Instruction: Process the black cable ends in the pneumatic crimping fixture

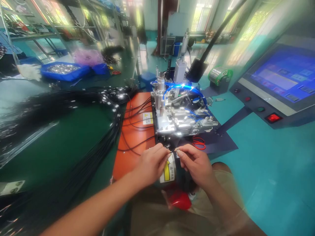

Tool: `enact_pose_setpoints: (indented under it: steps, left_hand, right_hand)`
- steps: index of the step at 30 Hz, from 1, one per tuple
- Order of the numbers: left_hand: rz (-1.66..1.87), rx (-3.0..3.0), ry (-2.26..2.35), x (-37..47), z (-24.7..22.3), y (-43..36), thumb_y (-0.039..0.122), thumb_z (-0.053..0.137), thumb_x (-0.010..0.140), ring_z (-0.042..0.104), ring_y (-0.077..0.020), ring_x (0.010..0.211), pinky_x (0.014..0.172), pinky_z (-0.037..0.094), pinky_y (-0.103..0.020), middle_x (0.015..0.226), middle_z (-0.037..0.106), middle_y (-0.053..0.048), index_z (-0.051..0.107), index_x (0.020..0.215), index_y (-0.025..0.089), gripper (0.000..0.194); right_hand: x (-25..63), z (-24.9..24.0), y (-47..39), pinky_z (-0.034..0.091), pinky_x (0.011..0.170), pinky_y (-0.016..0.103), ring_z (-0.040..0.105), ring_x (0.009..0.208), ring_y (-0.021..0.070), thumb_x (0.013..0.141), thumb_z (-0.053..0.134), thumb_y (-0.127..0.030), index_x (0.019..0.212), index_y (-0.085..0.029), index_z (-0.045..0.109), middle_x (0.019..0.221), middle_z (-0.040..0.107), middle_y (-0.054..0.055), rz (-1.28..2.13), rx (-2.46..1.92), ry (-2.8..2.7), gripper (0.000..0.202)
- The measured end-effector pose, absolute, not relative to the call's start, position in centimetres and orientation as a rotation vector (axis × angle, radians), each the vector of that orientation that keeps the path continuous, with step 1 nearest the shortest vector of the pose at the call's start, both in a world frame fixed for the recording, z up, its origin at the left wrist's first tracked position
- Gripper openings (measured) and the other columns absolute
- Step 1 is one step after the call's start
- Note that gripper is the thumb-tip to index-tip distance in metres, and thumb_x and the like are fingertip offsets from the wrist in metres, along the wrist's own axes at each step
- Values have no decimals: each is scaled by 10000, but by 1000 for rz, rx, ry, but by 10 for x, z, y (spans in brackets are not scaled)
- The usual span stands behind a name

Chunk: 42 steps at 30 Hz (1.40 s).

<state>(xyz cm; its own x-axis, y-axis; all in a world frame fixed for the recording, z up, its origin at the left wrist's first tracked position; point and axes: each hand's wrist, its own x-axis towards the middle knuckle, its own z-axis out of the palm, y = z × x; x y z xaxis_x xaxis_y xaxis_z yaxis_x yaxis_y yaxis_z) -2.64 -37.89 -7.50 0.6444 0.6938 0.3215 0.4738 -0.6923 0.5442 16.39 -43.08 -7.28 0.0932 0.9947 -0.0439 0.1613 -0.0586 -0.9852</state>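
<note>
While the left hand point(152, 163) and right hand point(197, 164) pinch what seems a cable end point(173, 151) between their fingers, a weak grip could drop it, or black cables point(103, 147) left of the fingers could snag, tugging it free

the room is bright, and daylight comes from windows point(200, 18) far behind the machine point(184, 123), where the glass is almost white. on the machine, the metal and the blue tubes point(182, 86) give strong glare. to its left, the dark cables point(81, 160) are smeared by blur. to its right, the screen point(290, 73) glows, but looks hazy and stretched. before it, the left hand point(154, 164) and right hand point(198, 165) are rather sharp.
</note>
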Motion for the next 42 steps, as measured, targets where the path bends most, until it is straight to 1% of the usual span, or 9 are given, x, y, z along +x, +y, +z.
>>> enact_pose_setpoints:
  steps: [5,11,16,21,28,33,36,39,42]
  left_hand:
    - [718,2441,915,-27,-75,-379,228,417,993,486,-136,689,612,376,-258,798,524,-21,617,982,186,205]
    - [730,2424,915,-28,-76,-379,229,418,991,501,-137,695,613,382,-256,800,534,-20,608,978,190,194]
    - [784,2397,871,-28,-79,-377,172,424,969,519,-136,711,628,400,-250,814,556,-24,592,987,184,169]
    - [800,2377,835,-28,-81,-375,114,429,939,538,-138,734,637,414,-239,813,572,-24,589,976,186,179]
    - [765,2371,800,-30,-79,-372,87,409,907,555,-134,724,630,428,-234,797,596,-23,611,946,188,229]
    - [745,2407,745,-31,-75,-373,80,396,896,540,-132,693,603,407,-231,764,582,-18,609,903,187,239]
    - [781,2397,791,-30,-76,-374,86,402,912,537,-135,706,623,405,-239,785,580,-21,601,933,186,224]
    - [805,2366,847,-29,-78,-376,155,421,963,540,-137,736,652,411,-246,823,586,-29,600,966,182,180]
    - [800,2345,872,-29,-79,-377,204,436,982,539,-138,751,664,414,-248,831,580,-30,605,990,180,171]
  right_hand:
    - [162,-69,-431,383,476,238,482,490,110,893,629,-437,920,-181,696,585,540,-35,1150,-1384,-1183,266]
    - [160,-69,-429,352,461,231,445,475,97,876,654,-432,904,-173,684,546,516,-49,1243,-1310,-1099,262]
    - [162,-72,-426,315,446,220,407,459,83,850,685,-442,889,-167,685,523,505,-55,1327,-1253,-1042,278]
    - [164,-70,-423,296,436,208,410,465,78,837,710,-426,870,-164,679,529,511,-55,1421,-1203,-1000,266]
    - [172,-66,-419,296,440,213,397,459,74,826,711,-452,842,-159,668,518,481,-63,1515,-1151,-1125,297]
    - [177,-58,-417,333,444,218,419,479,82,835,693,-477,821,-156,653,544,478,-56,1568,-1145,-1306,324]
    - [179,-61,-417,357,444,214,454,497,90,850,670,-486,901,-156,662,586,517,-40,1507,-1215,-1193,334]
    - [182,-68,-420,389,452,218,504,524,106,869,646,-482,1005,-171,658,647,574,-19,1346,-1341,-1091,340]
    - [185,-71,-424,408,478,236,518,519,117,896,622,-451,970,-182,671,615,575,-19,1235,-1451,-1249,283]
